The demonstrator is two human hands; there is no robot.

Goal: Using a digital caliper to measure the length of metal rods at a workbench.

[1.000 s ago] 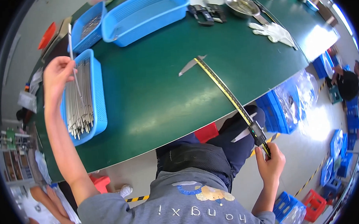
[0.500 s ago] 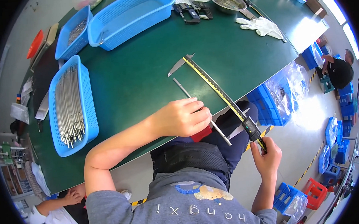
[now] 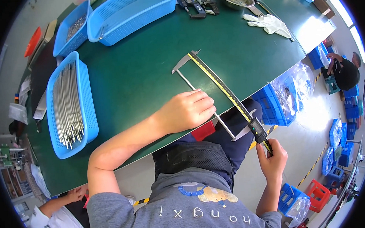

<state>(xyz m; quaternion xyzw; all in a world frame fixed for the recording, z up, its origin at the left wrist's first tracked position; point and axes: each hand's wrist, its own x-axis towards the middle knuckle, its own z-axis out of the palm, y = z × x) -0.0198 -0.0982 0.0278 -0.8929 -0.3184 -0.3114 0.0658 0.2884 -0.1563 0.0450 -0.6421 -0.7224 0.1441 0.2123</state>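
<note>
Metal rod (image 3: 184, 79) is in our left hand (image 3: 182, 112), gripped near its middle, the fingers (image 3: 206, 104) curled over it and pressed together, with both ends sticking out bare. Its long axis slants from upper left to lower right, nearly parallel to the beam of the caliper (image 3: 222, 85) and just to the left of it. So we have the rod between the caliper's two jaws, which stand far apart: its far end is at the tip of the fixed jaw, its near end at the tip of the sliding one, out past the edge of the green counter (image 3: 128, 81). Whether either end truly bears on the metal, we cannot tell.

Our right hand (image 3: 274, 159) is nearer that lower end, its thumb and fingers pinching the caliper's tail just below the display; its forearm rises from the lower right. Our left arm bends sharply at the elbow, laying the forearm across the counter's near edge, back of the hand upward. Well off to the left, a blue basket (image 3: 93, 122) holds similar rods (image 3: 67, 100).
</note>
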